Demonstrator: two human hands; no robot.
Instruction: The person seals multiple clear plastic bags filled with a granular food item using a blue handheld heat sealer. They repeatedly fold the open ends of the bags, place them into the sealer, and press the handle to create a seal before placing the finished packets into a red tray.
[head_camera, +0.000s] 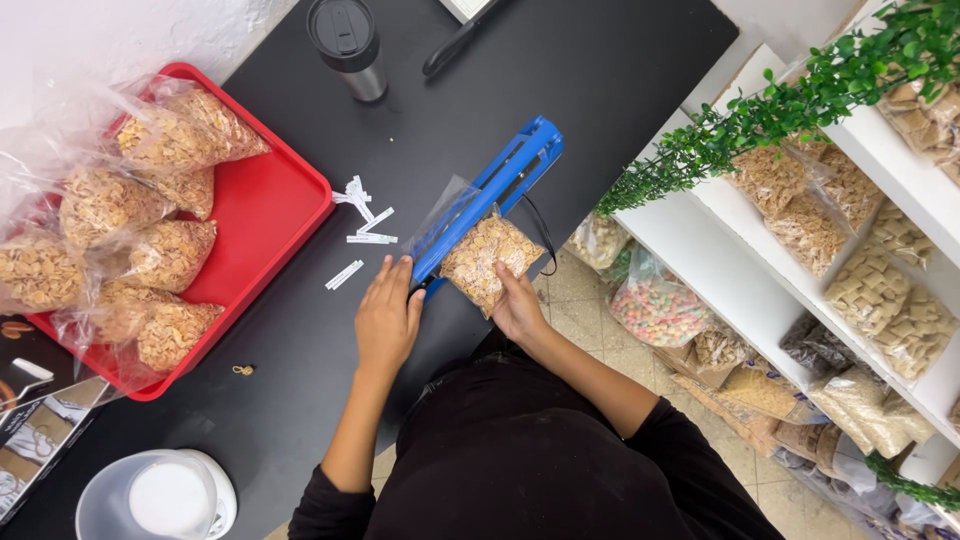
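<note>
A red tray (270, 205) of filled cereal bags occupies the black tabletop's (600, 70) left edge. At the near edge, the left hand (388, 318) presses flat on the blue heat sealer's (490, 195) handle. The right hand (518, 305) grips a clear cereal bag (490, 255) lying across the sealer, overhanging the edge.

The counter (560, 70) is matt black and smooth. At its 9 o'clock edge, the red tray (270, 200) looks like glossy plastic. The clear bag (488, 258) near 3 o'clock is thin, crinkled, shiny film; the blue sealer (500, 185) beside it looks painted metal. At 12 o'clock, the tumbler (348, 45) shows brushed steel under a black plastic lid.
</note>
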